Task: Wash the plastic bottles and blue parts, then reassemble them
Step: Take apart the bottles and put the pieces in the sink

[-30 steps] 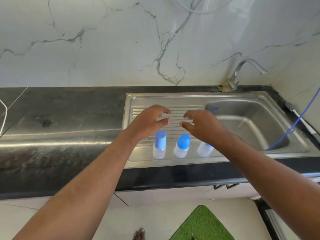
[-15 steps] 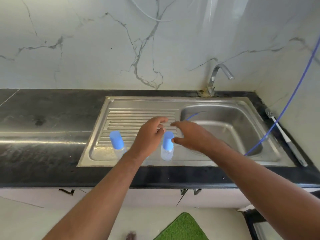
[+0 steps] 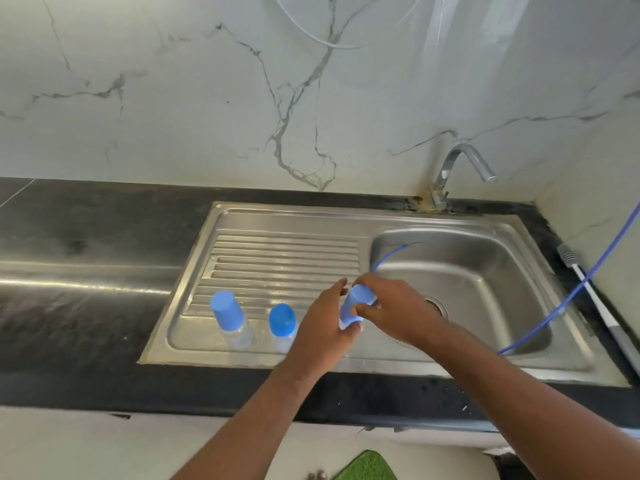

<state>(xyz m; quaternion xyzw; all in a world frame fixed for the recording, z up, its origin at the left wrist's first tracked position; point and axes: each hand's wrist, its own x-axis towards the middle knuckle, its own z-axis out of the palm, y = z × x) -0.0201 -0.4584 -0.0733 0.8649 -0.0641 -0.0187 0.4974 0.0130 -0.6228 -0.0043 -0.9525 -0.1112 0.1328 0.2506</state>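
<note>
Both the left hand (image 3: 323,329) and right hand (image 3: 398,313) grip one blue-capped bottle (image 3: 356,304) — fingers curled round it.

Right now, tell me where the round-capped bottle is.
In the head view, the round-capped bottle stands at the draining board's front, between the tall-capped bottle on its left and the left hand, gripping a third bottle, on its right.

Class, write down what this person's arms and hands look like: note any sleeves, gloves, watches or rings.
Both are bare. The left forearm and right forearm show no sleeve up to the picture's edge. The left hand and right hand wear no gloves; no watch, bracelet or ring is visible.
</note>
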